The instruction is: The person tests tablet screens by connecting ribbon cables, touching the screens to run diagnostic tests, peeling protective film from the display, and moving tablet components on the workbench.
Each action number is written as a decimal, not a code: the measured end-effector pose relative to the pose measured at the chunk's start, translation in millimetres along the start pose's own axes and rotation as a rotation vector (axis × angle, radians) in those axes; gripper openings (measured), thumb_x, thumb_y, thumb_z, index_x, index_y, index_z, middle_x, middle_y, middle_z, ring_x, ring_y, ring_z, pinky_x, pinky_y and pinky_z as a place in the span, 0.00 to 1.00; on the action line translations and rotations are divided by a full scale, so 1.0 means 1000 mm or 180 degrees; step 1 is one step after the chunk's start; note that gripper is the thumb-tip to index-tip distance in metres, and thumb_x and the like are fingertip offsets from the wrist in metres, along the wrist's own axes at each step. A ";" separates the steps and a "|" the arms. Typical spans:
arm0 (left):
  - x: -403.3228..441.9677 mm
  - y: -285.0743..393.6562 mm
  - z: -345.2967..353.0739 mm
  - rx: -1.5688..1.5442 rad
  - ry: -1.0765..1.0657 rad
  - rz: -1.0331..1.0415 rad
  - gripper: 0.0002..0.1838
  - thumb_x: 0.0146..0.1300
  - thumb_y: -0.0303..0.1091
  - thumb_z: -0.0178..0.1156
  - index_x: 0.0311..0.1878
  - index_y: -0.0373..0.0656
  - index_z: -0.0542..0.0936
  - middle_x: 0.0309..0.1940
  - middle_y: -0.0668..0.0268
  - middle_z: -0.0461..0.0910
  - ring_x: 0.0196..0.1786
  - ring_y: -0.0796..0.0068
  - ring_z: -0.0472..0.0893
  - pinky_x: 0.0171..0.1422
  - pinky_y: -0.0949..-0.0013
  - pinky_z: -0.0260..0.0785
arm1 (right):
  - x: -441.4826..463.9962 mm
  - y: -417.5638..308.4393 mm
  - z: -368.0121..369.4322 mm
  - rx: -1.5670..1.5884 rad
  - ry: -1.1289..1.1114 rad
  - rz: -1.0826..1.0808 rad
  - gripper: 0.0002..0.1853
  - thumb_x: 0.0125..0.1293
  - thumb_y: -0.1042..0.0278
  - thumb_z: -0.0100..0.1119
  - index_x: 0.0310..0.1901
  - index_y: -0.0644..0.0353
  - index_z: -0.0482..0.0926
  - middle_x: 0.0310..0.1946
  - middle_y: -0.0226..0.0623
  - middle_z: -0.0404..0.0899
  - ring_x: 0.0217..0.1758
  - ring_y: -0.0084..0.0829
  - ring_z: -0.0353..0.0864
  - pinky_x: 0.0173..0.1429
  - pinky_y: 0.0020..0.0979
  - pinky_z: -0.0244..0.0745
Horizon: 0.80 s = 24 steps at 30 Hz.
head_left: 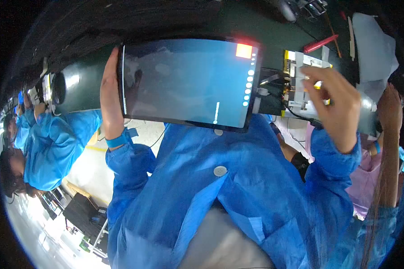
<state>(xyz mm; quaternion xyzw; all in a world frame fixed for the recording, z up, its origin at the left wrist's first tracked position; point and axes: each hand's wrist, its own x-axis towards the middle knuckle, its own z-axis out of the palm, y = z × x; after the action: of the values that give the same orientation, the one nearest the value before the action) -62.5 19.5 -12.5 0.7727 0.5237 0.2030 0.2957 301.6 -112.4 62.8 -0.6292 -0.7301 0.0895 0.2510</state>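
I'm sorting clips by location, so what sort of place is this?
Probably an electronics assembly or repair workshop: a lit display panel beside exposed electronics with wiring, a dark green worktop, and another worker in a similar blue smock.

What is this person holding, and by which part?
The left hand holds a lit display panel by its left edge; whether the right hand grips anything is too blurred to tell.
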 end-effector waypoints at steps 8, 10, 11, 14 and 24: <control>-0.014 0.008 0.010 -0.1971 0.0391 -0.0068 0.27 0.68 0.40 0.39 0.67 0.37 0.61 0.66 0.58 0.62 0.68 0.66 0.62 0.71 0.70 0.51 | -0.004 -0.002 -0.019 -0.0226 -0.0776 0.0699 0.15 0.57 0.74 0.58 0.47 0.60 0.76 0.38 0.40 0.77 0.29 0.31 0.76 0.35 0.29 0.71; -0.014 0.009 0.009 -0.1775 0.0389 -0.0155 0.27 0.68 0.40 0.40 0.66 0.37 0.62 0.65 0.58 0.63 0.68 0.66 0.62 0.71 0.70 0.50 | -0.015 -0.016 -0.028 -0.0148 -0.0908 0.0894 0.15 0.57 0.74 0.57 0.48 0.61 0.76 0.39 0.42 0.77 0.31 0.32 0.77 0.37 0.31 0.72; -0.014 0.009 0.009 -0.1685 0.0403 -0.0176 0.27 0.67 0.41 0.41 0.66 0.38 0.63 0.65 0.58 0.63 0.68 0.66 0.62 0.71 0.70 0.50 | -0.021 -0.025 -0.035 -0.0303 -0.1074 0.0964 0.17 0.57 0.74 0.57 0.50 0.62 0.75 0.40 0.45 0.76 0.36 0.34 0.78 0.40 0.32 0.73; -0.013 0.009 0.008 -0.1487 0.0485 -0.0101 0.27 0.66 0.41 0.44 0.65 0.38 0.65 0.65 0.58 0.63 0.68 0.66 0.62 0.71 0.70 0.49 | -0.026 -0.055 -0.058 -0.0362 -0.1360 0.1059 0.19 0.55 0.75 0.57 0.51 0.64 0.75 0.42 0.46 0.76 0.40 0.37 0.78 0.44 0.33 0.73; -0.015 0.018 0.003 -0.1752 0.0454 -0.0304 0.28 0.61 0.34 0.47 0.65 0.37 0.64 0.66 0.57 0.62 0.70 0.64 0.58 0.73 0.69 0.44 | 0.067 0.047 -0.022 -0.0572 -0.0304 -0.0231 0.26 0.58 0.69 0.59 0.59 0.61 0.67 0.59 0.46 0.66 0.59 0.44 0.70 0.60 0.35 0.67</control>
<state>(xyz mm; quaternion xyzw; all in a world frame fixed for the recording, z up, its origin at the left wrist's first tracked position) -53.8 0.0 -2.7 0.6216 0.5042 0.3772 0.4660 347.5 -43.2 77.2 -0.6174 -0.7686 0.0444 0.1615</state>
